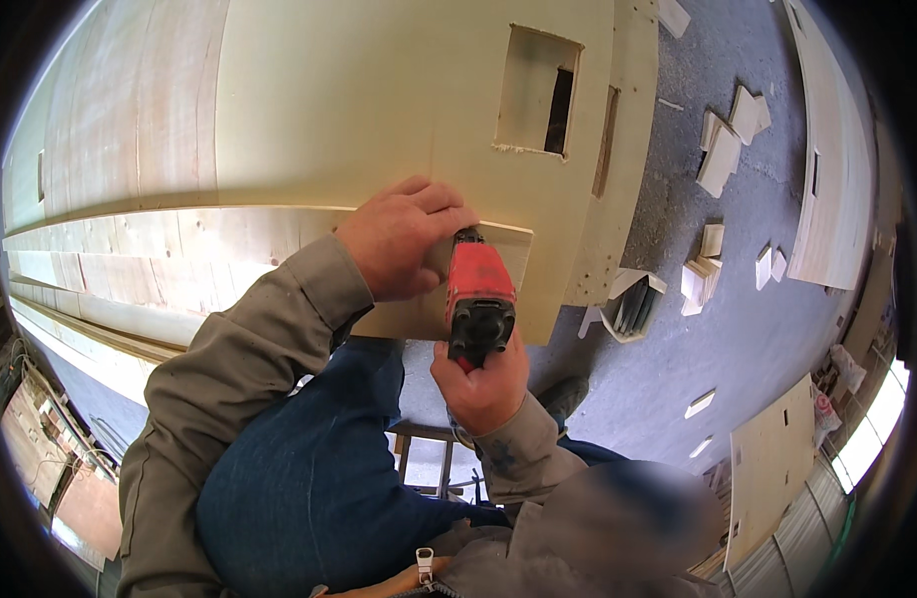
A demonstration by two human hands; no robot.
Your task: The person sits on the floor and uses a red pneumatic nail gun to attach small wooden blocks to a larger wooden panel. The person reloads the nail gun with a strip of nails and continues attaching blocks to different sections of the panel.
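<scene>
My right hand [486,387] is wrapped around the handle of a red and black nail gun [481,279]. The tool's nose points away from me, down at the near part of a large pale plywood panel [379,110]. Just left of the nose, my left hand [404,239] is closed over a narrow plywood board [279,221] that runs along the panel's near side. Its fingers bend over the far side and the thumb lies toward me. The board's right end [508,244] shows beyond the nail gun. The contact under the nose is hidden.
A rectangular cutout [538,90] and a narrow slot [606,140] pierce the panel. Wood offcuts [723,154] and an open box [633,304] lie on the grey floor at right. Slotted sheets lean farther right [832,149] and lower right [770,468]. A stand [429,448] is below.
</scene>
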